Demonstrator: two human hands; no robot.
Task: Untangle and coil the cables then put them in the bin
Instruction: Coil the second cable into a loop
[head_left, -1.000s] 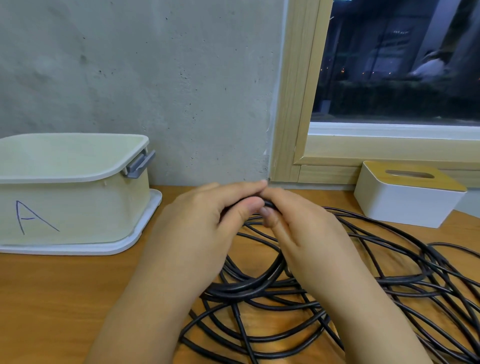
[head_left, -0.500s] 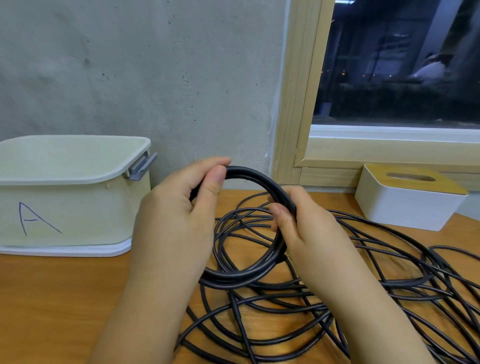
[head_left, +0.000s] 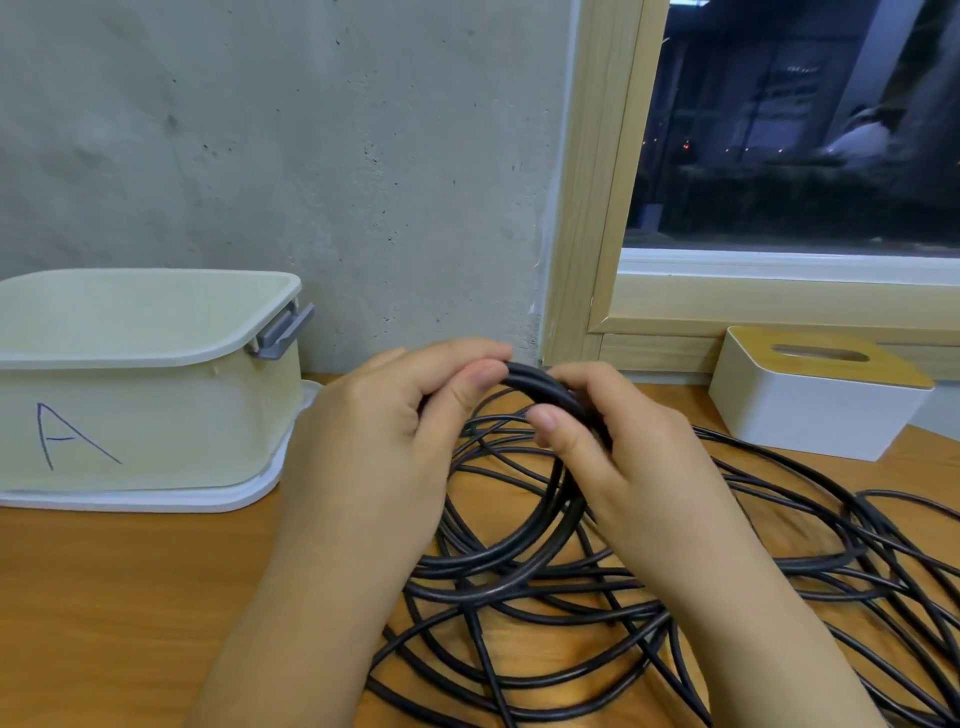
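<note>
— From my screen: the cables (head_left: 597, 587) in the lower right of the frame are plain black, with a dull sheen. What's the bin (head_left: 150, 415) like?

— Middle left, I see pale cream walls, a white base and rim, a grey latch (head_left: 283, 335), and a blue handwritten "A" (head_left: 72, 436).

— The table (head_left: 130, 597) reads as orange-brown wood grain to me.

— Agreed. The wall (head_left: 311, 156) up top is mottled grey; the box (head_left: 815, 400) at right is white with a light wood top.

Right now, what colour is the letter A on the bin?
Blue, on the bin's cream front wall, in the head view.
</note>
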